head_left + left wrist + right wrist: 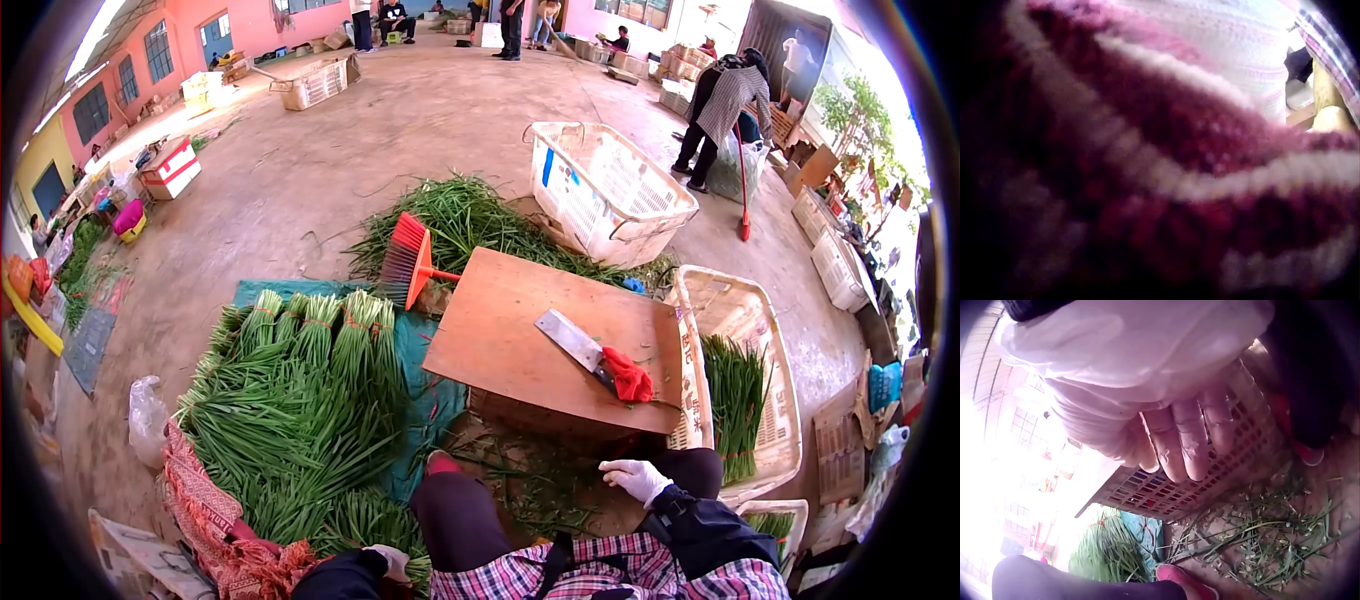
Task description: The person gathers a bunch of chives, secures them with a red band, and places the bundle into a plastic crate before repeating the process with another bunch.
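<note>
My right hand (637,480), in a thin white glove, hangs above my right thigh with its fingers loosely extended and nothing in them. In the right wrist view its fingers (1191,447) overlap a crate (1147,494) behind them. My left hand (390,563), also gloved, is low by my left leg, beside the bundled green stalks (300,430); its fingers are mostly hidden. Blurred red-and-white fabric (1166,137) fills the left wrist view. A cleaver (575,345) and a red cloth (628,375) lie on the wooden board (500,310) ahead of me.
To the right of the board a white crate (785,400) holds banded greens (735,405). An orange broom head (405,262) stands at the board's left. Beyond lie loose greens (450,225) and another crate (650,215). A person (725,115) bends at the back right.
</note>
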Action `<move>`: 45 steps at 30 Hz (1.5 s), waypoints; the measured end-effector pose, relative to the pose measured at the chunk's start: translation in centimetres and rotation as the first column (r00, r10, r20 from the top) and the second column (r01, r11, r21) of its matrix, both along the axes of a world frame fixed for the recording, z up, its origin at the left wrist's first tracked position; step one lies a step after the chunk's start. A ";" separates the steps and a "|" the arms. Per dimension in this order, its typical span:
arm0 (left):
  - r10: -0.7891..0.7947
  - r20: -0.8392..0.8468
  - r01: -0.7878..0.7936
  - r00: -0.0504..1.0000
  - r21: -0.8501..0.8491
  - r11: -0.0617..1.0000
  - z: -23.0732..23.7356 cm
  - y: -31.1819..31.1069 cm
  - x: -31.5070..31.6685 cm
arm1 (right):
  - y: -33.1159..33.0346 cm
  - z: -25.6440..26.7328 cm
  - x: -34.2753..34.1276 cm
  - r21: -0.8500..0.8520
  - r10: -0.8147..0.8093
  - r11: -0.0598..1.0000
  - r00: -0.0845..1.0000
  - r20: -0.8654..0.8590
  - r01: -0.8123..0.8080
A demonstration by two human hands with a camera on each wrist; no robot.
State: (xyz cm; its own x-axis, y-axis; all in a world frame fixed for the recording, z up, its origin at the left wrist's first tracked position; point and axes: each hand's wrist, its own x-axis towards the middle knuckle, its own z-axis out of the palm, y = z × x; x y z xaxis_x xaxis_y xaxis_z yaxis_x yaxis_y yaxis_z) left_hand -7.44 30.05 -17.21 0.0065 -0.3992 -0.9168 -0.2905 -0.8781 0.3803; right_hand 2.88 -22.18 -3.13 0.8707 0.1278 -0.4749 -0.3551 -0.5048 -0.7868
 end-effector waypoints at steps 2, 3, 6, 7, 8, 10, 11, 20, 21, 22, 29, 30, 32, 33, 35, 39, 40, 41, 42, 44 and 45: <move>0.004 -0.014 -0.004 1.000 0.009 1.000 -0.2 -0.2 -0.2 | 0.0 -0.2 -0.1 -0.011 0.011 1.000 1.000 0.000 -0.011; 0.006 -0.022 -0.006 1.000 0.013 1.000 -0.1 -0.2 -0.4 | 0.1 -0.1 0.0 -0.026 0.024 0.999 1.000 0.008 -0.023; 0.082 0.026 -0.083 0.996 0.040 0.996 0.7 -0.1 -1.1 | 0.3 0.3 -0.1 -0.019 0.020 1.000 1.000 0.017 -0.020; 0.089 0.025 -0.090 0.996 0.051 0.995 1.0 -0.2 -1.2 | 0.3 0.6 -0.2 -0.017 0.020 1.000 1.000 0.013 -0.020; 0.095 0.023 -0.096 0.995 0.062 0.993 1.4 -0.3 -1.0 | 0.3 0.9 -0.3 -0.014 0.019 1.000 1.000 0.008 -0.019; 0.086 0.003 -0.086 0.996 0.083 0.993 2.4 -0.6 -0.1 | -0.2 0.2 -0.5 -0.009 0.031 0.999 0.999 0.020 -0.031; 0.074 -0.023 -0.071 0.997 0.092 0.993 3.4 -1.3 0.8 | -0.3 -0.1 -0.7 0.003 0.027 1.000 0.999 0.035 -0.027; 0.141 0.296 -0.142 0.945 -0.021 0.990 6.1 0.3 0.0 | -0.4 -0.5 -1.2 0.011 0.053 0.998 0.989 0.140 -0.055; 0.301 0.380 -0.306 0.875 -0.049 0.951 10.6 1.0 1.0 | 0.2 -0.3 -1.9 0.018 0.059 0.998 0.992 0.108 -0.061; 0.412 0.478 -0.373 0.776 -0.179 0.910 10.9 2.5 0.8 | 0.2 0.2 -1.0 0.014 0.051 0.998 0.991 0.121 -0.054; 0.874 0.443 -0.644 -0.198 -0.731 0.225 16.8 10.1 0.0 | 0.9 0.2 -1.3 0.198 -0.013 0.980 0.996 0.084 -0.004; 0.922 0.206 -0.595 -0.329 -0.803 -0.033 18.4 10.2 0.4 | 0.9 0.3 -1.3 0.209 -0.009 0.978 0.997 0.083 -0.008; 0.874 0.052 -0.484 -0.483 -0.848 -0.217 19.0 11.8 -0.2 | 0.7 0.0 -1.4 0.238 -0.025 0.971 0.996 0.081 0.005; 0.831 0.072 -0.423 -0.552 -0.883 -0.204 20.5 11.5 -0.3 | 0.7 0.0 -1.4 0.245 -0.025 0.969 0.997 0.077 0.005; 0.744 -0.217 -0.138 -0.632 -0.913 -0.384 20.2 12.8 1.2 | 0.7 0.1 -1.4 0.255 -0.027 0.967 0.997 0.067 0.009; 0.603 -0.367 0.190 -0.708 -0.922 -0.338 25.8 10.2 6.0 | 1.9 1.9 -1.4 0.249 0.022 0.967 0.991 0.135 -0.056; 0.586 -0.473 -0.077 -0.658 -0.732 -0.677 28.6 10.3 5.6 | 1.9 1.1 -1.3 0.299 0.027 0.951 0.981 0.191 -0.084; 0.537 -0.510 -0.364 -0.672 -0.404 -0.839 32.1 9.8 5.3 | 2.4 2.0 -1.1 0.295 0.052 0.948 0.975 0.217 -0.116; 0.541 -0.561 -0.256 -0.626 -0.508 -0.823 32.5 9.2 6.8 | 3.2 3.2 -1.0 0.288 0.073 0.947 0.967 0.244 -0.144; 0.564 -0.657 -0.068 -0.500 -0.619 -0.782 33.6 6.6 9.4 | 4.4 4.8 -0.6 0.344 0.077 0.918 0.938 0.339 -0.199; 0.575 -0.701 0.003 -0.422 -0.635 -0.773 34.5 4.7 10.6 | 5.1 5.8 -0.3 0.364 0.069 0.905 0.920 0.385 -0.220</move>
State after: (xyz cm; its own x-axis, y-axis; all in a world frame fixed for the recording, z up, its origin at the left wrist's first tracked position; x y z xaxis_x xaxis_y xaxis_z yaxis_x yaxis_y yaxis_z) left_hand 3.20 34.74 17.26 0.8275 0.5593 -0.0488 -0.2245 0.4092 0.8844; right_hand 2.61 -17.07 2.65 0.9269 0.3748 -0.0208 0.0389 -0.1510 -0.9878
